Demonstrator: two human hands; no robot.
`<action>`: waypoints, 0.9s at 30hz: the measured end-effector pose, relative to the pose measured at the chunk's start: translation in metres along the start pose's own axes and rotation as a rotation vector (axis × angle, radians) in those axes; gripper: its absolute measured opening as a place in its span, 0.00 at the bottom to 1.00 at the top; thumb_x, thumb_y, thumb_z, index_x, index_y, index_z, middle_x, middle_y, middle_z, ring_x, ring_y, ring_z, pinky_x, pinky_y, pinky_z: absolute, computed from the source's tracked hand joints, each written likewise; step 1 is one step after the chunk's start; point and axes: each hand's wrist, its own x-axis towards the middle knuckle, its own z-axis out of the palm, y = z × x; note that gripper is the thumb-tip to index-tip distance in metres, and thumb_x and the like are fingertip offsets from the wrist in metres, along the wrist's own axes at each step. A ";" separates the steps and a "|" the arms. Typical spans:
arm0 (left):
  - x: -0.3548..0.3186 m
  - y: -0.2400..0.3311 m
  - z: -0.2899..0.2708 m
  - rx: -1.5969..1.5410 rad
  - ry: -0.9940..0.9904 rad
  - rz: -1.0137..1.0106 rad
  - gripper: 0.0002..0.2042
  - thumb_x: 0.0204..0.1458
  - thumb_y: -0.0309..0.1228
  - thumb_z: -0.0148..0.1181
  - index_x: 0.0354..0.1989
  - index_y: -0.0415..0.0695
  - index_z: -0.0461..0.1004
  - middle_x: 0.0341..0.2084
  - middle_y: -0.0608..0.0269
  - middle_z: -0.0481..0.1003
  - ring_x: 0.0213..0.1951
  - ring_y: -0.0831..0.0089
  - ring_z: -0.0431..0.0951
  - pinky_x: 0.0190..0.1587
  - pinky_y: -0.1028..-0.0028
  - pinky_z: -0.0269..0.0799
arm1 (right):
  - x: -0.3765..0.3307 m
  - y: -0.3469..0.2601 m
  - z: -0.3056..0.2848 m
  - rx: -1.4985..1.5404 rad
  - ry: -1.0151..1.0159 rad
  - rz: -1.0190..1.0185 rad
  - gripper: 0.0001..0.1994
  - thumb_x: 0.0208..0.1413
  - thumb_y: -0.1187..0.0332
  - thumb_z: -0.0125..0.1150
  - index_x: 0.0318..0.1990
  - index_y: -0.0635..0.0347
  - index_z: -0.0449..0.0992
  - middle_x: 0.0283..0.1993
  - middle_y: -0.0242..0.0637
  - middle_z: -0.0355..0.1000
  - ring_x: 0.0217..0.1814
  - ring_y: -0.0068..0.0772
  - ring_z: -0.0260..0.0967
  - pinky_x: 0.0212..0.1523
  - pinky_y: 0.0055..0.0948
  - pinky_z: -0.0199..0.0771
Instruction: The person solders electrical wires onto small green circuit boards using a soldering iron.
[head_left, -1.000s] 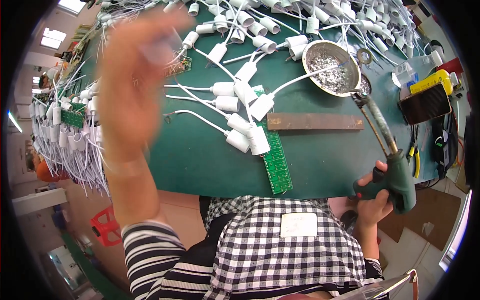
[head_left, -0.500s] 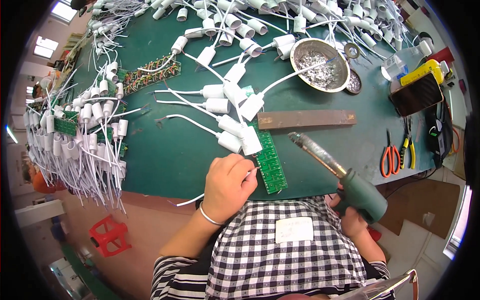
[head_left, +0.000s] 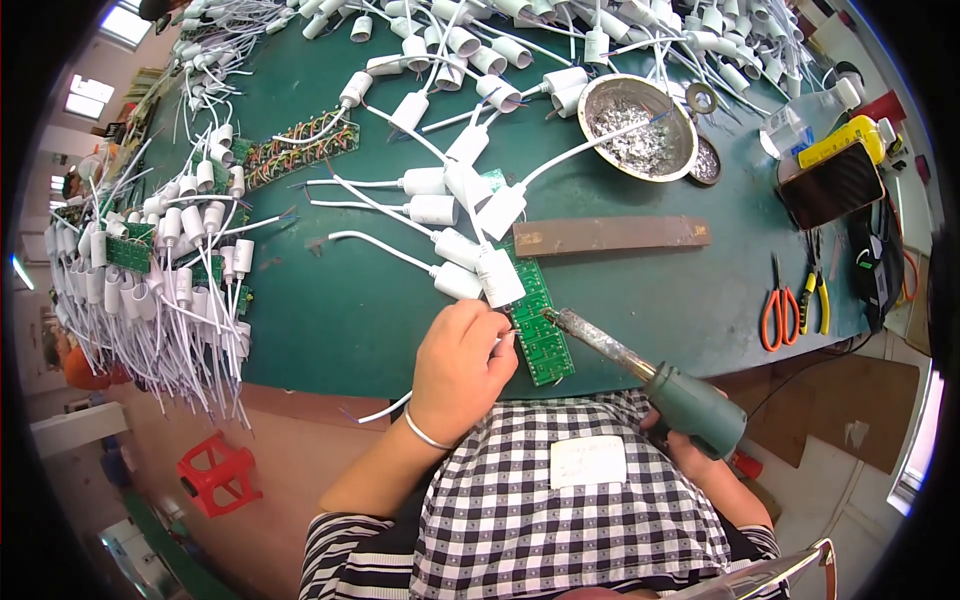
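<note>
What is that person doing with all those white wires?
A person is working at a green table. Their left hand holds a white wire against a green circuit board, while their right hand grips a soldering iron with its tip at the board's edge. Several white plug housings on wires already sit along the board. Many more lie in heaps around.

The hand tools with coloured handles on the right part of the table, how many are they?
2, side by side near the right edge of the green table: orange-handled scissors on the left, and yellow-handled pliers just to their right. Others may lie hidden among the clutter further right.
</note>
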 end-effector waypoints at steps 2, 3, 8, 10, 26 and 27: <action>-0.001 -0.002 0.000 0.003 0.015 0.013 0.07 0.40 0.21 0.61 0.29 0.40 0.71 0.29 0.57 0.69 0.31 0.58 0.71 0.34 0.64 0.68 | 0.001 0.001 0.000 -0.014 0.004 -0.016 0.13 0.55 0.65 0.56 0.42 0.66 0.75 0.30 0.38 0.75 0.30 0.34 0.75 0.33 0.29 0.73; -0.002 -0.002 0.000 0.006 0.031 0.025 0.07 0.40 0.21 0.61 0.29 0.40 0.71 0.29 0.57 0.69 0.31 0.58 0.71 0.34 0.64 0.68 | 0.000 0.003 0.000 -0.020 -0.009 -0.018 0.12 0.54 0.66 0.56 0.41 0.65 0.75 0.30 0.38 0.75 0.30 0.34 0.74 0.33 0.29 0.73; 0.001 0.001 -0.004 0.005 0.002 -0.040 0.06 0.39 0.22 0.60 0.26 0.43 0.70 0.29 0.61 0.70 0.35 0.60 0.70 0.39 0.65 0.63 | 0.000 0.000 0.001 -0.012 -0.017 0.016 0.10 0.52 0.68 0.57 0.39 0.64 0.75 0.29 0.38 0.75 0.29 0.35 0.74 0.34 0.30 0.74; 0.001 0.003 -0.004 0.061 0.008 -0.033 0.05 0.39 0.23 0.59 0.25 0.44 0.70 0.29 0.63 0.70 0.37 0.61 0.69 0.41 0.65 0.60 | -0.001 -0.001 0.003 0.008 -0.004 0.113 0.28 0.55 0.46 0.56 0.45 0.67 0.73 0.26 0.36 0.75 0.29 0.28 0.73 0.36 0.28 0.72; 0.001 0.002 0.003 0.133 0.055 -0.053 0.06 0.35 0.26 0.60 0.22 0.48 0.70 0.28 0.68 0.69 0.39 0.65 0.67 0.45 0.65 0.52 | 0.002 0.016 0.012 -0.166 -0.003 -0.051 0.22 0.50 0.52 0.64 0.39 0.65 0.74 0.28 0.34 0.76 0.30 0.28 0.74 0.37 0.25 0.72; 0.001 0.002 0.003 0.136 0.057 -0.052 0.06 0.34 0.26 0.60 0.22 0.48 0.70 0.28 0.68 0.69 0.39 0.65 0.67 0.45 0.65 0.52 | 0.002 0.017 0.012 -0.146 -0.019 -0.052 0.20 0.50 0.55 0.65 0.39 0.65 0.74 0.29 0.34 0.76 0.30 0.29 0.75 0.38 0.25 0.72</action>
